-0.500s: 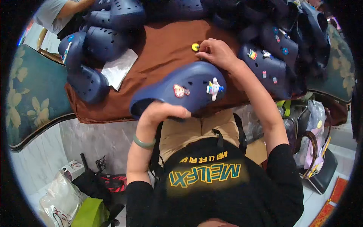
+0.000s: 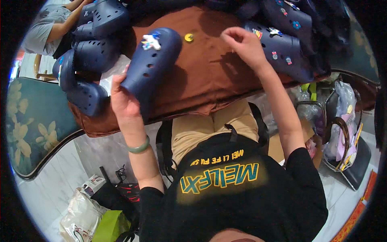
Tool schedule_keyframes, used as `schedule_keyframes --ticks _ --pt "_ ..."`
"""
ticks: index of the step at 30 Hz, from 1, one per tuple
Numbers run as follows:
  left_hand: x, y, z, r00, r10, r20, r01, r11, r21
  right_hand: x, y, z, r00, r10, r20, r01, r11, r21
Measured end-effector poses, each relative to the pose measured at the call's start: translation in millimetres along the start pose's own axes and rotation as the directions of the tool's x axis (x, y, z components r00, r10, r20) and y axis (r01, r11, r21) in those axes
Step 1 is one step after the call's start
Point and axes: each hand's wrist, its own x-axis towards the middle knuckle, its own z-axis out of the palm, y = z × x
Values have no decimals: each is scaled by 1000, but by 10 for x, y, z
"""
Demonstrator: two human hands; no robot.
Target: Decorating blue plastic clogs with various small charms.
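My left hand (image 2: 127,101) grips a navy foam clog (image 2: 161,56) by its heel end, at the left of the brown cloth. The clog is raised and tilted, toe pointing away from me. A white and blue character charm (image 2: 151,42) sits near its toe, with several open holes down the side. To the right of the clog, a small round yellow charm (image 2: 189,38) lies on the cloth. My right hand (image 2: 246,43) hovers beyond it with thumb and fingertips pinched together. Anything between those fingertips is too small to make out.
Navy clogs (image 2: 94,54) are heaped at the left beside white paper (image 2: 115,72). Another decorated clog (image 2: 282,52) stands close to my right hand, among more clogs. Brown cloth (image 2: 201,84) covers the table. Flower-patterned chair backs (image 2: 36,125) flank it; a person (image 2: 48,30) is at the far left.
My left hand has lifted and turned the clog, carrying it left. My right hand has drawn away rightward from the yellow charm, which stays on the cloth. The whole view has shifted slightly.
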Motion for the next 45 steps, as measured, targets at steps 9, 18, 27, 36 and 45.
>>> schedule_keyframes --ticks 9,18,27,36,45 --pt "-12 -630 317 994 -101 33 94 983 158 -763 -347 401 998 -48 -46 57 973 225" --pt "20 -675 269 1000 -24 10 22 981 193 -804 -562 937 886 -423 -188 447 888 106" --pt "-31 -739 302 999 -35 8 32 976 216 -932 -588 898 727 -687 -19 575 623 -530" --pt "-285 -788 415 946 109 306 -310 590 746 -1188 -579 917 785 -578 221 551 491 -674" --pt "-314 -871 373 932 117 343 -351 532 771 -969 -604 526 894 -444 69 449 883 -138"
